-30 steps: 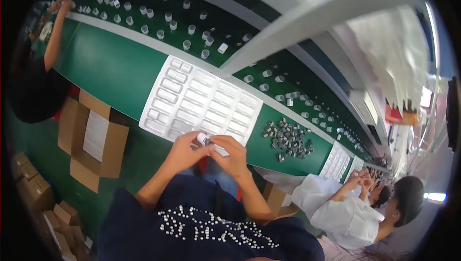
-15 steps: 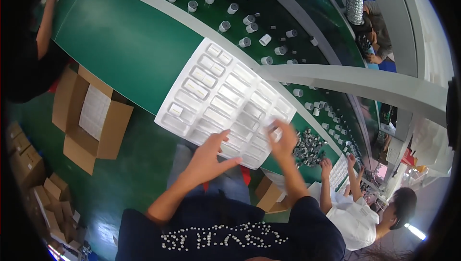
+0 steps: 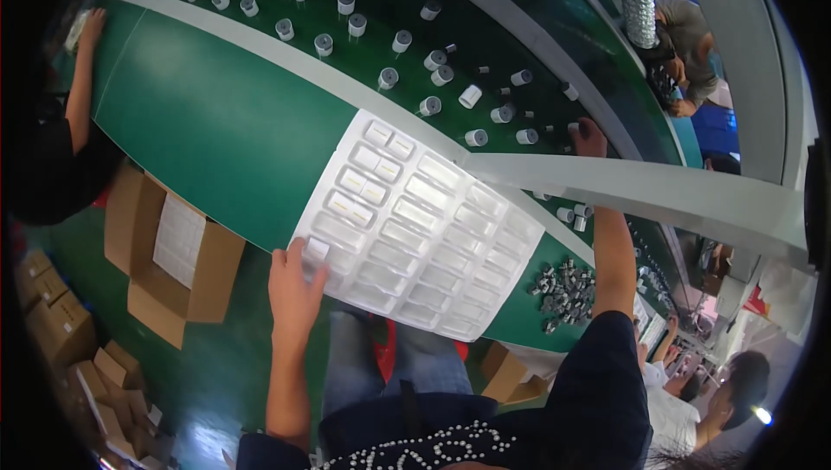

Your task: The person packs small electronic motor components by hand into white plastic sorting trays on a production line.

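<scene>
A white plastic tray (image 3: 414,210) with rows of oblong pockets lies tilted across the green table. Several white pieces (image 3: 352,182) sit in its left column of pockets. At the tray's near left corner, my left hand (image 3: 294,290) has thumb and finger closed around a white piece (image 3: 317,250) lying in a pocket. My right hand (image 3: 589,138) reaches past the grey post to the far belt. Its fingers are bent around a small white cylinder (image 3: 573,128), partly hidden by them.
White cylinders with grey ends (image 3: 357,25) stand scattered on the dark green belt behind a pale rail (image 3: 286,63). A grey post (image 3: 658,177) crosses at right. Small metal parts (image 3: 567,292) lie heaped beside the tray. An open carton (image 3: 216,275) stands at left. Other people work at both sides.
My right hand has gone from the tray out over the belt. My left hand has shifted left to the tray's corner piece. The view has shifted, and the tray appears lower.
</scene>
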The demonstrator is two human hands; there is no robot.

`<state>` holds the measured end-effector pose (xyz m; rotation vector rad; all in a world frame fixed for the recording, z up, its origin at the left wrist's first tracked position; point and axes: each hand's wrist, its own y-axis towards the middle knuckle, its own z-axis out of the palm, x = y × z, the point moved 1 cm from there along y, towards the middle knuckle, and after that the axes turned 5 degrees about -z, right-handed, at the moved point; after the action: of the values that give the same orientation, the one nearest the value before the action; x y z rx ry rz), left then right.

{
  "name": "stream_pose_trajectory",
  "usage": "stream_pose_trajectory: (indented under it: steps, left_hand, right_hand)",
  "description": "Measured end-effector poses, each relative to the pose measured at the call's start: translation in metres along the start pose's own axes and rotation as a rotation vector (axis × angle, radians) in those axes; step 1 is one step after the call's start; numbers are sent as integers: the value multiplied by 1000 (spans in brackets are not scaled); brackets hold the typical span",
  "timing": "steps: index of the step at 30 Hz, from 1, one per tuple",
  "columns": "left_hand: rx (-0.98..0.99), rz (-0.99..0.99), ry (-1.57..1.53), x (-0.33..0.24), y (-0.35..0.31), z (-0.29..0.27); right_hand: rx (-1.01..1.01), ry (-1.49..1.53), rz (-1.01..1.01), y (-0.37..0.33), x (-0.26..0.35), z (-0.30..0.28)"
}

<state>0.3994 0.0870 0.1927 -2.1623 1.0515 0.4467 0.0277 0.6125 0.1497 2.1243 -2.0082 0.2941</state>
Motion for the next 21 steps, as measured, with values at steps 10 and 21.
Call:
stream_pose_trajectory:
  steps: [10,21]
  left_hand:
    - [-75,-47,-63,-7,-1,26]
    - [59,-221,-1043,-43,-27,51]
  right_hand:
    - [28,32,-623,42,184,-4]
    - [313,50,-995,109,278,103]
